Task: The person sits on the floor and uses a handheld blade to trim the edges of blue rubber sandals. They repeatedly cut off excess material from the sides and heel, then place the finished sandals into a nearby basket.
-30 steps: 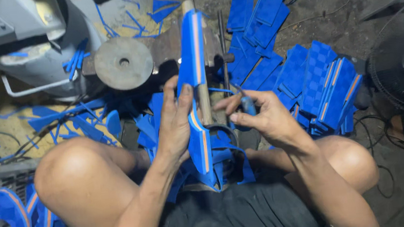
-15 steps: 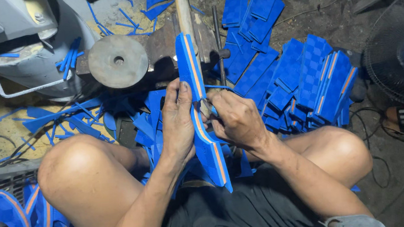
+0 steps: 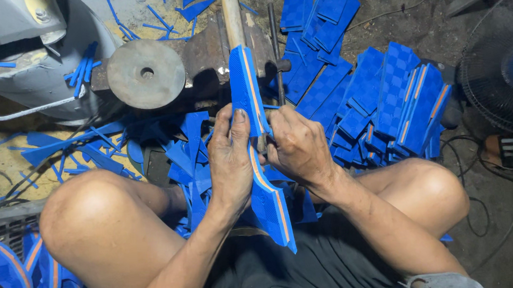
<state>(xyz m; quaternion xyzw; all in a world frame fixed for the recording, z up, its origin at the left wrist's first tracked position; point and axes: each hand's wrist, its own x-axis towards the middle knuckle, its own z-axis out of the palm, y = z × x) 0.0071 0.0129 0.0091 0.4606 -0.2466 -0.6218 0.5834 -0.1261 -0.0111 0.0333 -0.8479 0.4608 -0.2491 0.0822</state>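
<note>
Seen from above, between bare knees: blue sole point(image 3: 254, 132) with orange stripe, held on edge over the lap. Left hand point(image 3: 231, 161) flat against its left face, fingers pressed together. Right hand point(image 3: 296, 147) curled tight at its right edge; contents hidden. Behind, rusty anvil point(image 3: 147, 73); right, piled blue soles point(image 3: 381, 103); fan point(image 3: 507, 69).

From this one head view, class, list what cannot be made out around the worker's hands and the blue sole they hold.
1. Head view: whatever the right hand grips; its fingers curl over it.
2. The blue sole's middle, covered by the left hand.
3. The wooden handle's lower end, behind the sole.
4. The fan, cut off by the right edge.
5. The grey machine, cut off top left.
</note>
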